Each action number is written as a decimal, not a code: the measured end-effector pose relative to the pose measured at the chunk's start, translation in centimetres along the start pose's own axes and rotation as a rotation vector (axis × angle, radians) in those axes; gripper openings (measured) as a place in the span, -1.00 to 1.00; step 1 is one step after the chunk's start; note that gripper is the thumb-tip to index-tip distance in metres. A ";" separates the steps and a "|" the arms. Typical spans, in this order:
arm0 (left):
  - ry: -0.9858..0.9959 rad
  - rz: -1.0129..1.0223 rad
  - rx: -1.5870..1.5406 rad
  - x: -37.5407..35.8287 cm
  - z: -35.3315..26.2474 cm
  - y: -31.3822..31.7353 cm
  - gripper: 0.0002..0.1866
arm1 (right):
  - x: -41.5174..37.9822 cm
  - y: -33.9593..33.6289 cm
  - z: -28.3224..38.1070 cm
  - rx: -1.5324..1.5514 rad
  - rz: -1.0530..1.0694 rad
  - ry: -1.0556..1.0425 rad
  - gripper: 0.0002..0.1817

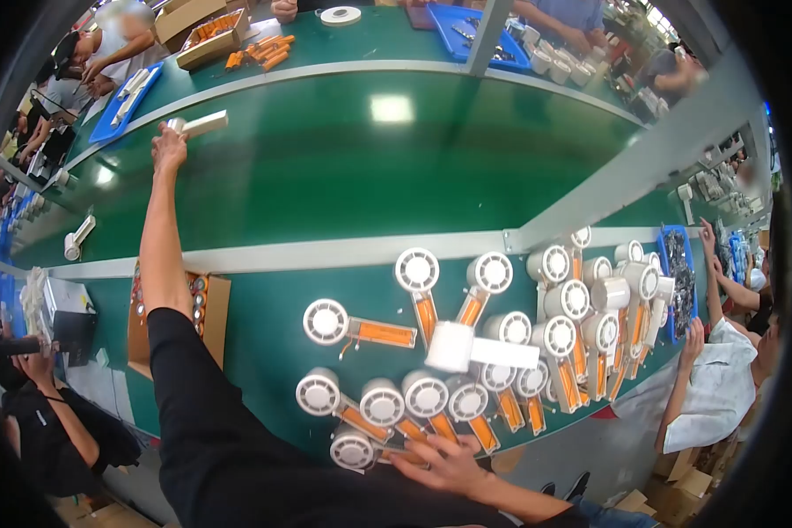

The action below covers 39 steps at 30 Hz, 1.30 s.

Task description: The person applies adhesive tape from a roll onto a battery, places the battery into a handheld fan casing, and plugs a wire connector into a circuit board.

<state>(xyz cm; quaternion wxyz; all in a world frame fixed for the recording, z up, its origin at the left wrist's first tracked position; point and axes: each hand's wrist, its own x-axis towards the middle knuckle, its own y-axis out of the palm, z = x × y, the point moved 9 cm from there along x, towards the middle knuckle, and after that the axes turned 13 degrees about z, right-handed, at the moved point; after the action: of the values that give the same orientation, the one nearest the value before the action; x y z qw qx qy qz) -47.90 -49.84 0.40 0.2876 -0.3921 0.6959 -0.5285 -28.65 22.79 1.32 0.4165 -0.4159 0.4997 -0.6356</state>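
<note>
My left hand point(169, 150) reaches far out over the green belt, its fingers closed round the head of a white handheld fan point(207, 123) whose handle points right. Low in the view, my right hand point(449, 462) has its fingers curled over the handle of an opened fan point(352, 449) at the near edge; the grip is partly hidden. Around it lie many round-headed white fans point(383, 402) with orange battery cells showing in their open handles. One closed white fan point(450, 347) rests across several of them.
A metal rail point(326, 253) divides bench from belt, and a grey post point(625, 150) rises on the right. An open carton point(217, 330) stands under my left arm. Another white fan point(79, 238) lies on the belt at left. A blue tray point(678, 282) and co-workers are at right.
</note>
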 end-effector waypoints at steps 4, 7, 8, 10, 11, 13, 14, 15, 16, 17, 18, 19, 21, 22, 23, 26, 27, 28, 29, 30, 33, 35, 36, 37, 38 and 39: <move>0.306 -0.066 0.003 -6.8 -3.8 -5.0 -0.38 | 0.3 -0.9 0.3 0.040 -0.012 -0.018 -0.69; 0.508 -0.128 -0.035 -15.7 -6.1 -9.9 -0.41 | 0.5 -1.1 0.9 0.036 -0.073 -0.058 -0.74; 0.575 -0.153 -0.053 -19.1 -6.4 -11.5 -0.42 | 0.6 -1.2 1.1 0.048 -0.081 -0.084 -0.75; 0.604 -0.128 -0.099 -25.3 -6.0 -14.0 -0.42 | 0.6 -1.3 1.2 0.030 -0.053 -0.102 -0.73; 0.609 -0.114 -0.123 -28.4 -5.6 -15.1 -0.42 | 0.5 -1.3 1.3 0.017 -0.059 -0.111 -0.72; 0.613 -0.081 -0.187 -35.0 -4.0 -16.6 -0.43 | 0.3 -0.9 1.4 0.004 -0.037 -0.104 -0.72; 0.602 -0.058 -0.203 -38.2 -3.1 -17.1 -0.42 | 0.4 -1.0 1.5 0.007 -0.039 -0.104 -0.71; 0.594 -0.044 -0.221 -41.1 -2.1 -17.4 -0.41 | 0.4 -1.1 1.7 0.012 -0.054 -0.119 -0.71; 0.602 -0.015 -0.343 -43.7 -0.5 -17.0 -0.41 | 0.5 -1.2 2.0 -0.005 -0.070 -0.127 -0.71; 0.607 0.029 -0.424 -47.0 0.2 -16.6 -0.40 | 0.4 -1.3 2.3 -0.021 -0.085 -0.131 -0.71; 0.593 0.032 -0.455 -49.3 1.9 -15.6 -0.38 | 0.2 -1.3 2.5 -0.046 -0.111 -0.138 -0.73; 0.552 0.033 -0.590 -52.5 2.5 -15.1 -0.36 | 0.2 -1.3 2.5 -0.050 -0.126 -0.146 -0.73; 0.399 -0.033 -0.644 -56.8 5.9 -12.3 -0.31 | 0.0 -1.3 2.5 -0.056 -0.150 -0.159 -0.73; 0.359 -0.045 -0.674 -58.7 7.1 -10.7 -0.30 | -0.1 -1.1 2.3 -0.031 -0.146 -0.173 -0.73; 0.314 -0.053 -0.705 -60.4 8.1 -9.1 -0.28 | 0.0 -0.9 2.2 -0.006 -0.125 -0.173 -0.72; 0.152 -0.044 -0.934 -63.6 10.1 -4.1 -0.20 | 0.2 -0.2 2.1 0.020 -0.101 -0.200 -0.75; 0.152 -0.041 -0.961 -64.3 9.5 -3.4 -0.21 | 0.4 -0.3 1.9 0.063 -0.085 -0.200 -0.75; 0.145 -0.041 -1.009 -64.7 9.3 -2.5 -0.18 | 0.7 -0.7 1.9 0.103 -0.072 -0.202 -0.74; 0.137 -0.041 -1.056 -65.1 9.3 -1.6 -0.16 | 0.9 -1.0 1.9 0.146 -0.057 -0.203 -0.74; 0.134 -0.044 -1.060 -65.4 9.1 -1.0 -0.14 | 1.1 -1.5 2.0 0.131 -0.085 -0.213 -0.69; 0.134 -0.073 -0.983 -65.7 8.2 0.1 -0.10 | 1.3 -0.4 3.1 0.051 -0.107 -0.211 -0.67; 0.128 -0.109 -0.813 -65.6 7.6 0.1 -0.11 | 1.5 0.1 3.4 0.047 -0.099 -0.174 -0.61; 0.122 -0.089 -0.686 -65.4 7.5 0.2 -0.12 | 1.6 0.1 3.3 0.058 -0.093 -0.151 -0.60; 0.132 -0.113 -0.718 -65.2 7.7 0.5 -0.13 | 1.8 0.0 3.0 0.067 -0.089 -0.127 -0.58; 0.142 -0.133 -0.750 -65.1 7.9 1.0 -0.14 | 1.7 -0.2 2.9 0.113 -0.080 -0.125 -0.52; 0.153 -0.152 -0.783 -64.9 8.0 1.1 -0.15 | 1.5 -0.9 2.6 0.137 -0.112 -0.118 -0.50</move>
<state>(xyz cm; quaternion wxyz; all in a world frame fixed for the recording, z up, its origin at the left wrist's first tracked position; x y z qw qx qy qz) -7.45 1.41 -3.78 0.0242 -0.4818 0.8330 -0.2707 -26.75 20.73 2.77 0.4364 -0.4505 0.4057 -0.6649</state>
